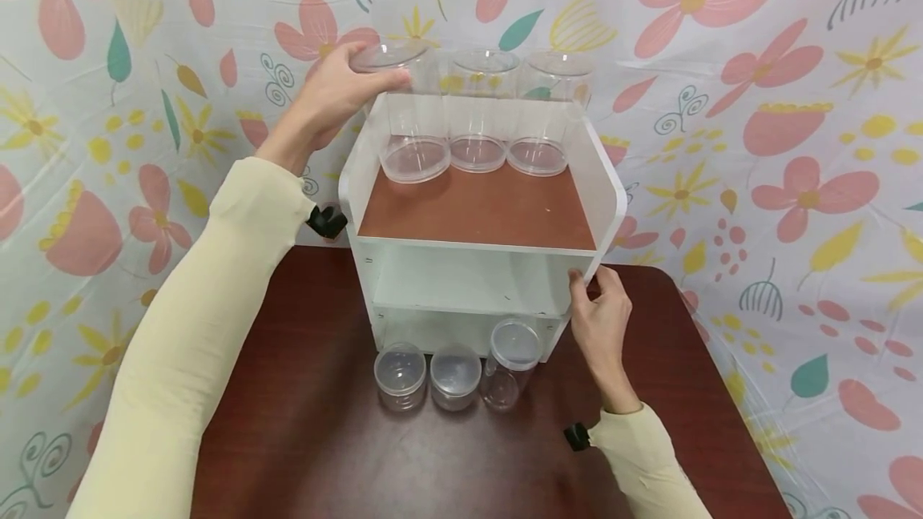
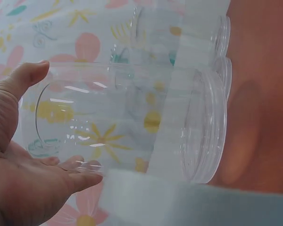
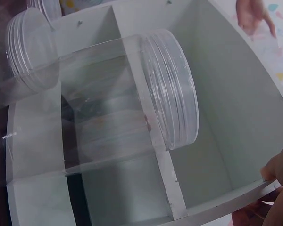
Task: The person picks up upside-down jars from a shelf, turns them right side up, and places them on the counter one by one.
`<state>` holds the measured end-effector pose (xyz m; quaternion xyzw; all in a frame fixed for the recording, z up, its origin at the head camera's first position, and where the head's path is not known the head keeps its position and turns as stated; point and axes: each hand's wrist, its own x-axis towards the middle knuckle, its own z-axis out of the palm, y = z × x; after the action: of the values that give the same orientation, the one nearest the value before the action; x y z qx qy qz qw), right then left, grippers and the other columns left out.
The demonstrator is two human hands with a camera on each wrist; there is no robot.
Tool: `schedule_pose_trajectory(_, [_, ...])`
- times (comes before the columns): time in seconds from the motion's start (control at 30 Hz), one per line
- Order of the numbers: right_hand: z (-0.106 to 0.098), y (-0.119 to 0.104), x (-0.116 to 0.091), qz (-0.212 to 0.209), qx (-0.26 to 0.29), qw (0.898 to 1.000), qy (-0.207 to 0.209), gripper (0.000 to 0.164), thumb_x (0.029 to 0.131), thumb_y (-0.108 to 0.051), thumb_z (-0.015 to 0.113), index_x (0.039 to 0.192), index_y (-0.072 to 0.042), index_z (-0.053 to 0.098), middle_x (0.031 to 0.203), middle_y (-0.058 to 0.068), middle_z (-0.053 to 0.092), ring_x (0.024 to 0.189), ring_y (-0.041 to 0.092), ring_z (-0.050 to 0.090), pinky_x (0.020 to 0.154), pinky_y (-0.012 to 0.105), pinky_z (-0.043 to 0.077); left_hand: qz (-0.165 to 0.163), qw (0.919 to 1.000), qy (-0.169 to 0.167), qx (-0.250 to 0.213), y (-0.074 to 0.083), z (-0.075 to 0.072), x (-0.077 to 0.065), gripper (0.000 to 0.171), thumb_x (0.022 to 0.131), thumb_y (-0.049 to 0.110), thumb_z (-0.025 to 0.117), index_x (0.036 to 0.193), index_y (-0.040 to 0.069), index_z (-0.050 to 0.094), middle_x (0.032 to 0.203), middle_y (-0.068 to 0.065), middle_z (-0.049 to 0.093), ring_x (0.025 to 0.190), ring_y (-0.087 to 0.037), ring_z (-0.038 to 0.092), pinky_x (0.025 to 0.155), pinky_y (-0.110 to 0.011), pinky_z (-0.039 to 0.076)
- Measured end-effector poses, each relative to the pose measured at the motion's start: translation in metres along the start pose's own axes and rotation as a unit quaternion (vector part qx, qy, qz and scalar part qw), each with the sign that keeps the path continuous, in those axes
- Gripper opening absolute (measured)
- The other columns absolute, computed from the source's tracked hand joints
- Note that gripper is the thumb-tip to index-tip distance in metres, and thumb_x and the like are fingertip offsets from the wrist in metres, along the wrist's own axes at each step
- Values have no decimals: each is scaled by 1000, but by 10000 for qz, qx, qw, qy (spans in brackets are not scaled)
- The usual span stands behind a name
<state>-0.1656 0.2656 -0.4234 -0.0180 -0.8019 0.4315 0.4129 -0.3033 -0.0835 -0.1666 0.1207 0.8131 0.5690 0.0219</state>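
Observation:
My left hand (image 1: 339, 94) grips a tall clear plastic jar (image 2: 108, 117) near its upper end, thumb on one side and fingers on the other. That jar is lid end down, close over the brown top shelf (image 1: 476, 211) of a small white rack. Two similar clear jars (image 1: 477, 118) stand in a row to its right. With thumb and fingers, my right hand (image 1: 604, 323) pinches the front edge of the rack's right side panel (image 1: 602, 183). In the right wrist view, that hand shows only at the lower right corner.
In front of the rack, three lidded clear jars stand on the dark red table (image 1: 324, 439): two short ones (image 1: 401, 375) and a taller one (image 1: 510, 367) at the right. Two lower white shelves (image 1: 461, 275) open toward me. A floral cloth (image 1: 757, 102) hangs behind.

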Motion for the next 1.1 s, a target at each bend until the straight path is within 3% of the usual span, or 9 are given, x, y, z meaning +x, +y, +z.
schedule_pose_trajectory(0.4, [-1,-1,0,200,-53,9998,58,13,96,-7,70,99,6,73,95,17,68,79,11,58,69,15,42,451,9987,9,-252,-4,-4,-36,96,95,41,72,167,17,13,170,8,10,151,-8,16,124,-34,18])
schedule_pose_trajectory(0.63, [-2,1,-1,264,-7,9996,34,14,96,-8,70,100,5,73,97,17,68,81,10,58,70,13,43,694,9932,-45,-932,-6,-5,-54,90,96,27,71,166,13,16,169,-1,14,146,-16,30,122,-32,23])
schedule_pose_trajectory(0.83, [-2,1,-1,283,12,9996,-28,14,97,-8,70,100,6,74,98,17,68,82,9,58,69,13,44,837,9898,-127,-1150,-9,-7,-71,87,97,23,70,165,13,18,169,1,9,147,-19,28,123,-34,22])
schedule_pose_trajectory(1.03, [-1,0,0,282,20,9996,-77,14,96,-8,71,101,4,74,99,17,68,82,6,58,69,13,44,1054,9821,-219,-1544,-12,-8,-89,87,96,18,71,165,11,18,167,-6,19,145,-23,33,122,-35,26])
schedule_pose_trajectory(1.1, [-1,-1,0,288,28,9995,-82,14,96,-8,71,101,5,74,99,16,68,81,7,58,68,13,44,1079,9829,-175,-1484,-13,-7,-95,86,96,18,71,165,11,20,167,-6,21,144,-24,35,121,-37,27])
